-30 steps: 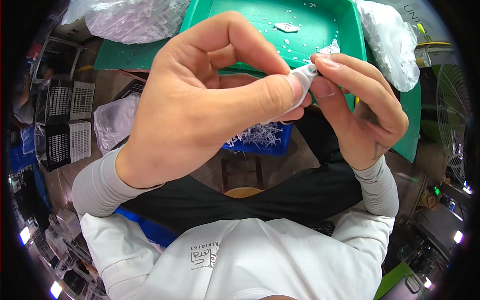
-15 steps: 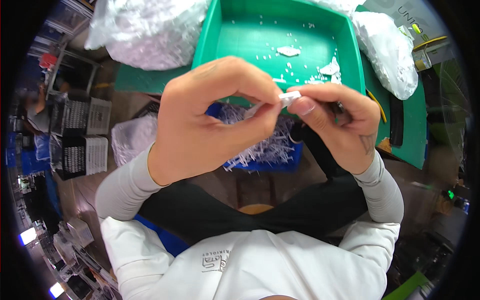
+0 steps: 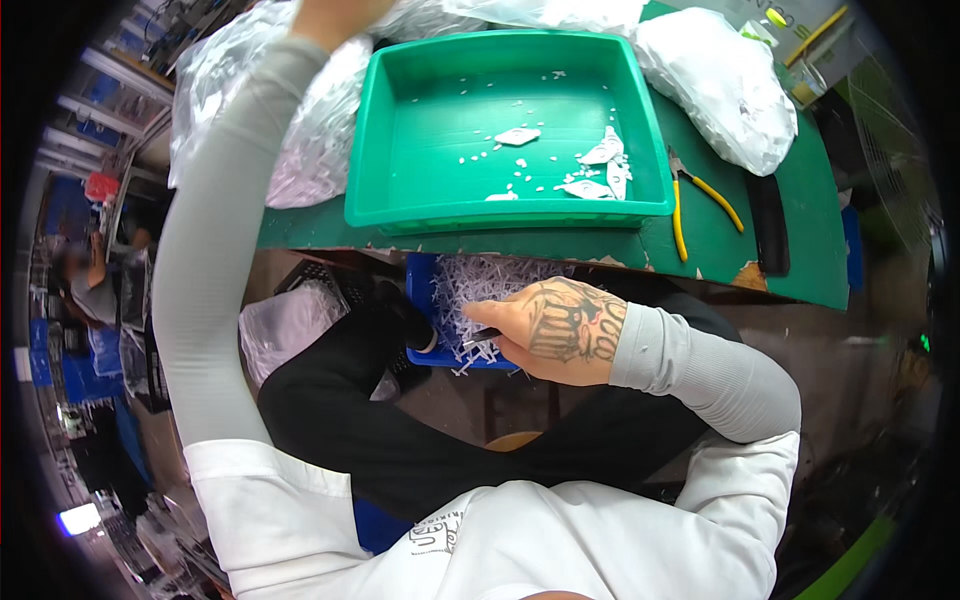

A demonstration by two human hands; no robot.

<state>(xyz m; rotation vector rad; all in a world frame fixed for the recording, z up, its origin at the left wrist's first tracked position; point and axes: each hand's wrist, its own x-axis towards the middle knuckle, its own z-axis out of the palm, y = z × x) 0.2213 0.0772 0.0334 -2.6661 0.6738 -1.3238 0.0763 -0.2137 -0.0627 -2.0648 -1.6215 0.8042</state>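
My left hand (image 3: 338, 14) is stretched far forward over the clear plastic bags (image 3: 315, 130) at the back left; the upper edge cuts off its fingers. My right hand (image 3: 562, 335) hangs in front of the table, above a blue bin (image 3: 420, 272) heaped with thin white plastic sprues (image 3: 490, 278). Its fingers are drawn together, and something small and dark shows by the fingertips, too little to name. Beyond it stands a green tray (image 3: 510, 212) with several white leaf-shaped plastic pieces (image 3: 518, 136) and many small white bits scattered inside.
Yellow-handled pliers (image 3: 690, 205) lie on the green table (image 3: 815, 230) right of the tray, beside a long black object (image 3: 770, 225). A filled white plastic bag (image 3: 715, 85) sits at the back right. Another clear bag (image 3: 290, 325) stands low at left.
My hands have parted from the small white piece they both held. The left has swung forward and left to the bags; the right has dropped toward me, over the sprue bin.
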